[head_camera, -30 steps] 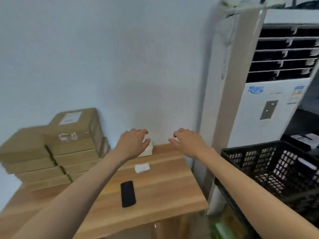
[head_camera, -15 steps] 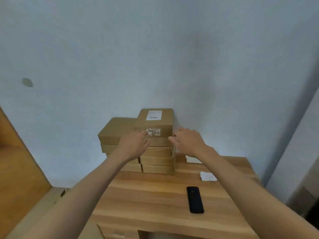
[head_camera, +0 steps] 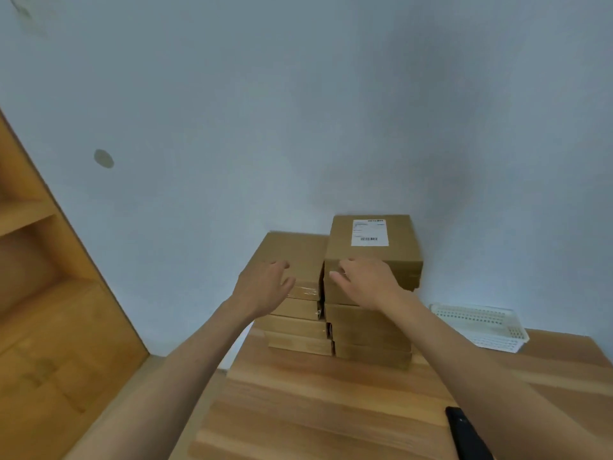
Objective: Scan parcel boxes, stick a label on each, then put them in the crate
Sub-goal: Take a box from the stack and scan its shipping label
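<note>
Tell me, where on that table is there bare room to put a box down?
The widest bare wood lies on the table in front of the box stacks, left of the black device. A smaller patch lies before the white tray. The back is crowded: stacks, tray and both hands.

In the middle right of the frame, the top box carries a white label with a barcode and small printed lines, but these are too small to read.

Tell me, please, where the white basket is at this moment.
In the head view the white basket lies on the wooden table against the wall, to the right of the stacked parcel boxes and beyond the right hand.
</note>
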